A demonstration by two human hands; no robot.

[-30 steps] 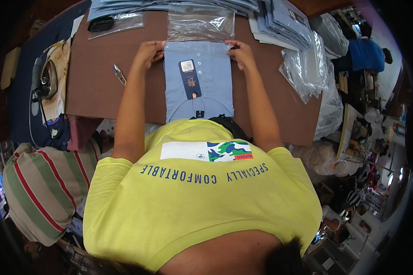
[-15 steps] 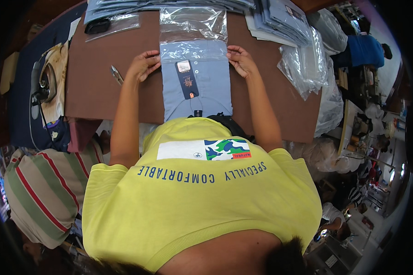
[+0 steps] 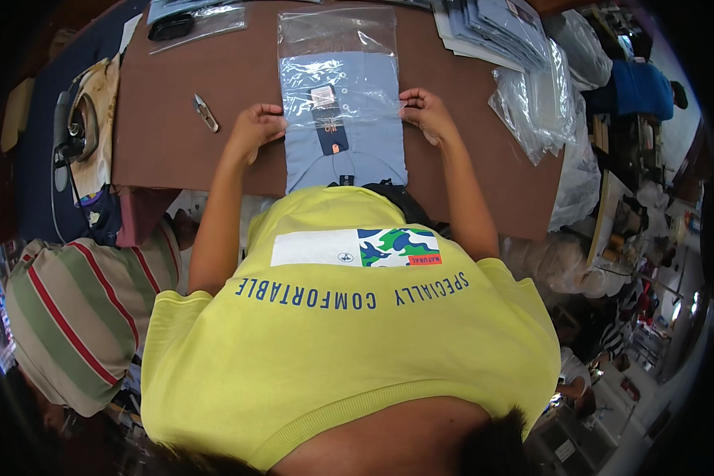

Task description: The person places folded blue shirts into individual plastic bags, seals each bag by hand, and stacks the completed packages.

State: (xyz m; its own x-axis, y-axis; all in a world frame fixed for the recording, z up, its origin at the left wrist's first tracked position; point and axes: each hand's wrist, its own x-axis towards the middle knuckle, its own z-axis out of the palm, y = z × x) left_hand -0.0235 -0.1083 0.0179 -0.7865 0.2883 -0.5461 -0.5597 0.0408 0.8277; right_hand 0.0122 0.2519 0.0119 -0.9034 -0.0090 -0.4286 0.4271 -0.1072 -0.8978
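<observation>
A folded light-blue shirt lies in front of me on the brown table, its collar end close to my body. A clear plastic bag covers its far part; the bag's mouth crosses the shirt between my hands. My left hand pinches the bag's left edge with thumb and fingers. At the opposite edge, my right hand pinches the bag in the same way. A dark hang tag lies on the shirt front, partly under the plastic. Small thread snips lie left of my left hand.
Folded blue shirts are stacked at the far right, beside loose clear bags. A black object rests on plastic at the far left. An iron stands on a cloth further left. A person in a striped shirt is close by on my left.
The bag's mouth has come nearer to me over the shirt, covering more of it and of the tag. Both hands keep hold of its edges. The view has shifted slightly.
</observation>
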